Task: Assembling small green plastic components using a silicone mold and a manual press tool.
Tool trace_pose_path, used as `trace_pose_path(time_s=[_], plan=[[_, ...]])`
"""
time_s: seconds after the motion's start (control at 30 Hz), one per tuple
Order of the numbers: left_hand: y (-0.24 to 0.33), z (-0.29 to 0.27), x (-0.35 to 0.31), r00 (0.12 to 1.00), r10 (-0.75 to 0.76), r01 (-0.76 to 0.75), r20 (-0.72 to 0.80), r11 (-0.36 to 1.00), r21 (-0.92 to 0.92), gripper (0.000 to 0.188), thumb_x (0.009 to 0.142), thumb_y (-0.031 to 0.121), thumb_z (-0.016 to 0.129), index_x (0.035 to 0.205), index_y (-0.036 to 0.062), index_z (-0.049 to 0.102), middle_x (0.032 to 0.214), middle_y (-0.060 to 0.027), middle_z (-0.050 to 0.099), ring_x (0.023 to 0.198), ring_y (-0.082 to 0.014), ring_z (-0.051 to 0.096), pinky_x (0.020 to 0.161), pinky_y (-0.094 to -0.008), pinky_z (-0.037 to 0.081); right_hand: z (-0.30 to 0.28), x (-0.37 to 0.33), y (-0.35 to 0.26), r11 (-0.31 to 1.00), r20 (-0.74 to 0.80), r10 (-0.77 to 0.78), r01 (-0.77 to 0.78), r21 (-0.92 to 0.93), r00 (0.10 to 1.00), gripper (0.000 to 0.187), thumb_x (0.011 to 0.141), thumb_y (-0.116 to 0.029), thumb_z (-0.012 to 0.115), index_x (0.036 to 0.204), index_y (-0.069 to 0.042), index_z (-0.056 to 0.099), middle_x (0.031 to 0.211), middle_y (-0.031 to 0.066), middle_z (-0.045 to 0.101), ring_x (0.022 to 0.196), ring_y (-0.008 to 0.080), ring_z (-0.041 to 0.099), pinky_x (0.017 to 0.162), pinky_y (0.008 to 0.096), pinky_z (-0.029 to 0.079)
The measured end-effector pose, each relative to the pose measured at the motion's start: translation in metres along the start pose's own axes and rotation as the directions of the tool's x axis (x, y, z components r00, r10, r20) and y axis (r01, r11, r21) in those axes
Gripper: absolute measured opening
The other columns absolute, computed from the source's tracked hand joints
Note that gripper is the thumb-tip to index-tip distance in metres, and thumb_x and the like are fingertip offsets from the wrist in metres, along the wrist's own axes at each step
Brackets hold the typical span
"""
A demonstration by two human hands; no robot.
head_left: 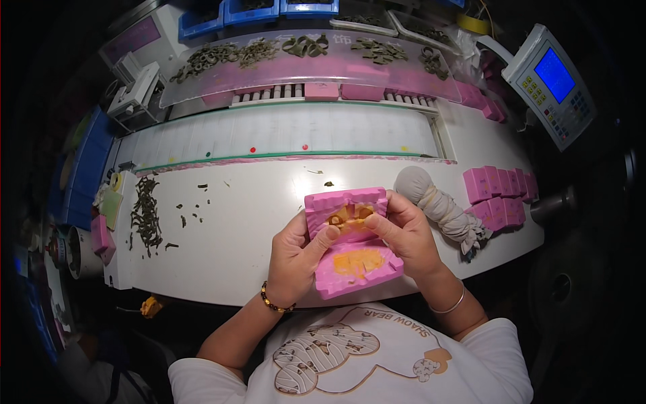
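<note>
A pink rubber mould (326,286) lies spread open between my hands, its two halves folded apart one above the other. Orange-brown stains mark the cavities inside both halves. My left hand (293,252) grips the mould's left side, thumb pressed on the inner face. On the right side, my right hand (412,241) has its thumb on the upper half beside the cavity, with fingers behind. Whether a piece sits in the cavity under the thumbs, I cannot tell. A tied grey-white cloth bundle (437,205) rests just right of my right hand.
Small dark pieces (146,215) are heaped at the table's left. Stacked pink blocks (494,195) stand at the right, below a keypad with a blue screen (555,74). Beyond the white belt (282,131), a clear shelf (336,74) bears several piles of metal-like parts.
</note>
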State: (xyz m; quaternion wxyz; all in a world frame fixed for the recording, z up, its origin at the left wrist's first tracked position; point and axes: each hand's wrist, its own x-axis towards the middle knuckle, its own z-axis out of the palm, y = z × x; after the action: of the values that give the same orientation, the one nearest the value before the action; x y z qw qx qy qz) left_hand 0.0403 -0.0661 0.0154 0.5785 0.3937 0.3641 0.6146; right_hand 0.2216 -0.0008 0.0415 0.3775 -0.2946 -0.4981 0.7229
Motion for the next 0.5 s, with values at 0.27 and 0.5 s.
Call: trace_pose_path(time_s=[0.27, 0.5], plan=[[0.0005, 0.0020, -0.0001, 1.000, 0.010, -0.010, -0.012, 1.000, -0.014, 0.034, 0.100, 0.013, 0.059, 0.129, -0.0044, 0.055, 0.118, -0.0081, 0.066, 0.104, -0.0097, 0.062, 0.090, -0.0261, 0.052, -0.0052, 0.0006, 0.0050, 1.000, 0.009, -0.020, 0.020, -0.017, 1.000, 0.018, 0.098, -0.007, 0.060, 0.115, 0.000, 0.059, 0.106, 0.0021, 0.062, 0.097, 0.0067, 0.057, 0.089, 0.0247, 0.049], [0.0018, -0.0011, 0.0014, 0.999, -0.030, 0.031, 0.012, 0.995, -0.096, 0.033, 0.101, 0.013, 0.058, 0.129, -0.0043, 0.055, 0.118, -0.0083, 0.066, 0.104, -0.0102, 0.062, 0.091, -0.0267, 0.052, -0.0069, 0.0029, 0.0045, 0.998, 0.059, -0.057, 0.056, 0.020, 0.997, 0.022, 0.098, -0.007, 0.061, 0.119, 0.001, 0.058, 0.110, 0.0042, 0.064, 0.101, 0.0082, 0.059, 0.091, 0.0255, 0.049]])
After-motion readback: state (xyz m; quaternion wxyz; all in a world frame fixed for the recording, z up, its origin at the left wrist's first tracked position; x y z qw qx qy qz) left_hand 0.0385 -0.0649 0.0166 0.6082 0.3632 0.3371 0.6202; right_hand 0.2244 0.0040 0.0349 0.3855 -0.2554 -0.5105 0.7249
